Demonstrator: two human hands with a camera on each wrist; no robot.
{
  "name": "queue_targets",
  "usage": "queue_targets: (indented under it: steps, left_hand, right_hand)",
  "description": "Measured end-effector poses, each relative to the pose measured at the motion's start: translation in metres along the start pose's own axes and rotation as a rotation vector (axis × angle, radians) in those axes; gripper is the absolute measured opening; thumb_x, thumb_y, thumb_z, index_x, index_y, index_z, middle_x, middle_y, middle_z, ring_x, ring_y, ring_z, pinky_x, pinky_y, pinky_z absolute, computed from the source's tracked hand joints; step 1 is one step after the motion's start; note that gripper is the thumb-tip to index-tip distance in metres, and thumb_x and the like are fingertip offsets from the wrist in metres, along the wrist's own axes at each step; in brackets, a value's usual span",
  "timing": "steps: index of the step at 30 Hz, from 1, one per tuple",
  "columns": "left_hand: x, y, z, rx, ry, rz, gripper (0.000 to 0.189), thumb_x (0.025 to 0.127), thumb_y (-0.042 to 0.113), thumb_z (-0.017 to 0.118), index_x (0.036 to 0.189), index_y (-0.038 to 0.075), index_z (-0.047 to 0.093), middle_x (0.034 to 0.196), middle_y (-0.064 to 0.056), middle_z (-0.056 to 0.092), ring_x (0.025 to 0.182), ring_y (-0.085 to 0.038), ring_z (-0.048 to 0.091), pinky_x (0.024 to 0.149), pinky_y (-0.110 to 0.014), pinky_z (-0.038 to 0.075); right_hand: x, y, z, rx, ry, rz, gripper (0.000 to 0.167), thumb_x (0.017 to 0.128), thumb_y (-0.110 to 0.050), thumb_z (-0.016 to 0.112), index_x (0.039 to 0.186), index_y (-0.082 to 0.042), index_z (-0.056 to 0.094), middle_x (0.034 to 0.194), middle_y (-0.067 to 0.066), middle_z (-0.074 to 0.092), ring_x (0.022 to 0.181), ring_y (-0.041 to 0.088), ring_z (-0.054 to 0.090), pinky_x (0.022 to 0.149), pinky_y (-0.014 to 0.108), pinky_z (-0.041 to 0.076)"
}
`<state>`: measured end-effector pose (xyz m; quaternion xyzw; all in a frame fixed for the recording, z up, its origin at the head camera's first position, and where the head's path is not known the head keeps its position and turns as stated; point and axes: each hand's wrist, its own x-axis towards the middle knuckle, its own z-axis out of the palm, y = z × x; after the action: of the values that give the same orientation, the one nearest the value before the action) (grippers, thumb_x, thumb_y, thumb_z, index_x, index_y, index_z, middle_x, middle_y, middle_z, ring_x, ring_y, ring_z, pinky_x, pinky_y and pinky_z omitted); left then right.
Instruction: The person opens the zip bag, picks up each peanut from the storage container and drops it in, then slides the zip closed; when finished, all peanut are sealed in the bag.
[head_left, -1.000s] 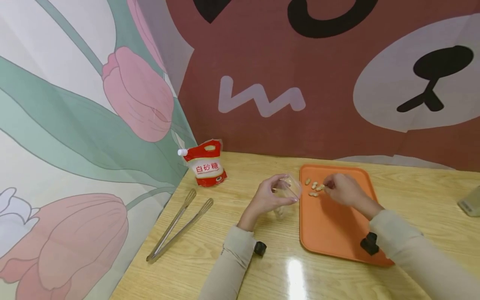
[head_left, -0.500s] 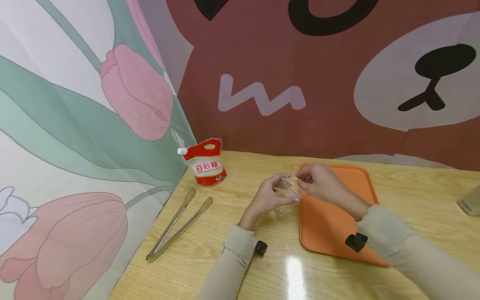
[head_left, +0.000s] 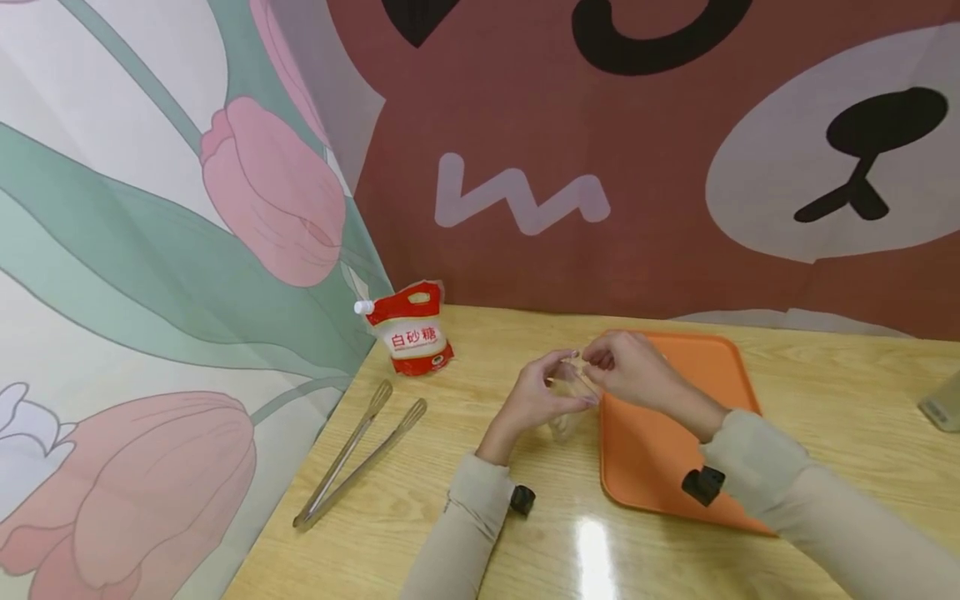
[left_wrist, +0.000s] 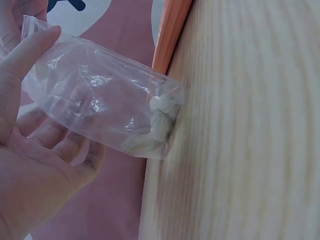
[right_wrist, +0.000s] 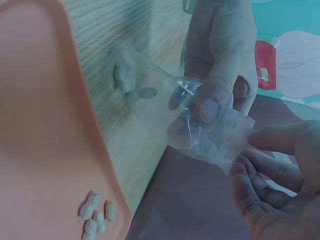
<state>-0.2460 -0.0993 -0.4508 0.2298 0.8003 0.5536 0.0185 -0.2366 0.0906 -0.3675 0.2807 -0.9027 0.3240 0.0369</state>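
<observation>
My left hand (head_left: 536,392) grips a clear plastic zip bag (left_wrist: 107,82) near its mouth, thumb on one side and fingers on the other. Several peanuts (left_wrist: 161,125) lie at the bottom of the bag, close to the wooden table. At the bag's mouth is my right hand (right_wrist: 275,180), its thumb and fingers curled together at the rim. A pale yellowish peanut shows faintly there through the plastic, at the right fingertips. The orange tray (head_left: 675,450) lies under the right forearm, with more peanuts (right_wrist: 91,205) in one corner, hidden behind the right hand in the head view.
Metal tongs (head_left: 345,458) lie spread on the table at the left. A red and white bag of sugar (head_left: 412,329) with a white cap stands at the back left. At the far right edge sits a greyish box-like object (head_left: 941,404). Printed cloths hang behind the table.
My right hand has moved left from the peanuts on the tray to the bag's mouth, carrying a peanut. My left hand has stayed in place with the bag.
</observation>
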Motion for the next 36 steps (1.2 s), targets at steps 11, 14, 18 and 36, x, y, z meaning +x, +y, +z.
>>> queue_targets:
  steps: [11, 14, 18, 36]
  left_hand:
    - [0.003, 0.003, 0.000, -0.027, 0.010, 0.001, 0.070, 0.078, 0.011, 0.087, 0.139, 0.008, 0.054, 0.106, -0.002, 0.068, 0.103, -0.015, 0.061, 0.095, -0.050, 0.048]
    - [0.003, 0.003, 0.000, -0.023, 0.010, 0.004, 0.071, 0.077, 0.013, 0.087, 0.140, 0.008, 0.054, 0.104, 0.000, 0.067, 0.102, -0.013, 0.061, 0.096, -0.047, 0.049]
    - [0.002, 0.003, 0.001, -0.018, 0.013, -0.016, 0.073, 0.076, 0.015, 0.088, 0.140, 0.009, 0.055, 0.103, 0.002, 0.066, 0.101, -0.012, 0.060, 0.094, -0.047, 0.049]
    - [0.000, 0.001, 0.001, -0.044, 0.000, -0.036, 0.071, 0.080, 0.012, 0.086, 0.142, 0.009, 0.052, 0.108, -0.005, 0.067, 0.104, -0.014, 0.060, 0.081, -0.035, 0.054]
  right_hand:
    - [0.000, 0.000, -0.003, 0.023, -0.019, 0.014, 0.016, 0.089, -0.003, 0.069, 0.101, 0.004, 0.073, 0.091, 0.008, 0.068, 0.080, 0.021, 0.065, 0.071, 0.041, 0.055]
    - [-0.001, 0.003, -0.006, 0.033, -0.023, 0.021, 0.016, 0.090, -0.004, 0.068, 0.102, 0.005, 0.073, 0.091, 0.008, 0.068, 0.080, 0.022, 0.064, 0.071, 0.042, 0.055]
    - [-0.004, 0.012, -0.011, 0.058, -0.004, 0.047, 0.013, 0.092, -0.005, 0.067, 0.101, 0.002, 0.073, 0.090, 0.007, 0.069, 0.078, 0.021, 0.064, 0.068, 0.040, 0.055]
    - [-0.009, 0.095, 0.023, 0.009, -0.087, 0.147, 0.011, 0.089, -0.005, 0.073, 0.096, 0.004, 0.074, 0.085, 0.007, 0.071, 0.073, 0.019, 0.064, 0.063, 0.037, 0.054]
